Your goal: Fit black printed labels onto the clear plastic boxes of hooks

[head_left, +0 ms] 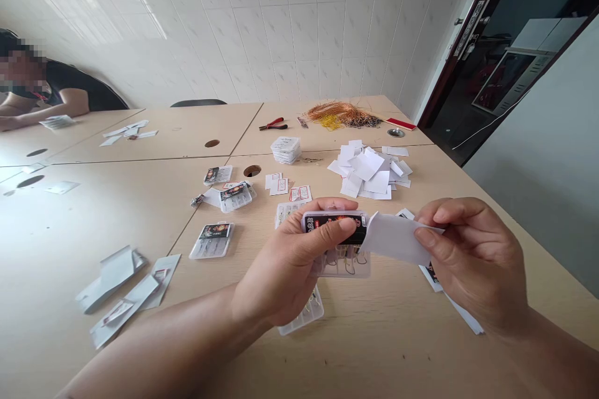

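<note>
My left hand [290, 249] grips a clear plastic box of fish hooks [344, 265], its thumb pressed on the black label [334, 224] along the top edge. Between the thumb and fingers of my right hand [472, 255] is pinched a piece of white paper [397, 240], which reaches across to the right end of the label. Whether the paper is still joined to the label I cannot tell. Beneath my left hand lies another clear hook box [304, 312], partly covered. More black-labelled strips [433, 277] show partly behind my right hand.
Labelled boxes [211, 241] lie left of my hands, near grey-white strips [121, 293]. Behind are a box stack [285, 149], scattered white papers [369, 168], pliers [274, 124] and a bundle of orange wires [344, 113]. A person [60, 87] sits at the far left.
</note>
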A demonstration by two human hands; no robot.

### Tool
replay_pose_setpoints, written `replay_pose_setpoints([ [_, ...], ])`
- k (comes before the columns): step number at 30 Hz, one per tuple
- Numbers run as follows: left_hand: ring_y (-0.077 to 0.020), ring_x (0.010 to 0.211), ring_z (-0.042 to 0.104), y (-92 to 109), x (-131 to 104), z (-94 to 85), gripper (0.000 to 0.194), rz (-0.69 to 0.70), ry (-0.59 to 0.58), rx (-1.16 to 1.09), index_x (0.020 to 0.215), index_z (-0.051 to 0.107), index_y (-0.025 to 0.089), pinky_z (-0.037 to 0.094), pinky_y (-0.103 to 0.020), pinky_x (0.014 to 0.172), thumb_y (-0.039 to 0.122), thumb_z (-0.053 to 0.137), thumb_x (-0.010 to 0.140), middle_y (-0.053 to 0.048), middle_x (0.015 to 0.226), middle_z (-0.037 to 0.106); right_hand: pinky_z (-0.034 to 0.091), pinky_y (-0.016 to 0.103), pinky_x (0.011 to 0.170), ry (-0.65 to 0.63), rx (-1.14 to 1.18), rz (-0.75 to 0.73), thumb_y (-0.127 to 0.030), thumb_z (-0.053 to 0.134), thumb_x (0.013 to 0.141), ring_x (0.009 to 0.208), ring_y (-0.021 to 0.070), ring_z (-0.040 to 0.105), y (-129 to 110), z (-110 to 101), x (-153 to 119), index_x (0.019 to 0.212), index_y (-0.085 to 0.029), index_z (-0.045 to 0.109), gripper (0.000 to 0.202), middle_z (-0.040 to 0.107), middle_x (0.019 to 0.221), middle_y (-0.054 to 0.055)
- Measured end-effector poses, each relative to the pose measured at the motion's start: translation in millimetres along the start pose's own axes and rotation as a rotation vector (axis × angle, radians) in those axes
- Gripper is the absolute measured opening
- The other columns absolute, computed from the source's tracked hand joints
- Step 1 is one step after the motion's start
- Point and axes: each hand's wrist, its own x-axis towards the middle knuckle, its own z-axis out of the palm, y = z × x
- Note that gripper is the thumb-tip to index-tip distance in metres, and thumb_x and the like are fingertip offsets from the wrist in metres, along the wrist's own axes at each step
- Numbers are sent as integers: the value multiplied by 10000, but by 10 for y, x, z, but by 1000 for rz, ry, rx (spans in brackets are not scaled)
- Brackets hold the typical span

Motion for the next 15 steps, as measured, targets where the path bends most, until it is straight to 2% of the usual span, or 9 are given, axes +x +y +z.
replay_pose_setpoints([
  [9,-109,697,656,-2,11,-2,213,10,-4,-15,867,760,187,525,-190,605,221,898,708,5,750,728,545,196,565,-15,46,28,-188,757,858,688,116,607,8,-6,6,892,-305,685,141,648,807,-22],
  [15,-123,740,665,3,0,5,234,31,-2,-9,878,751,198,537,-208,628,246,899,703,-9,823,748,509,181,513,-40,24,33,-204,730,884,678,118,592,20,1,17,900,-306,675,117,631,809,-20],
])
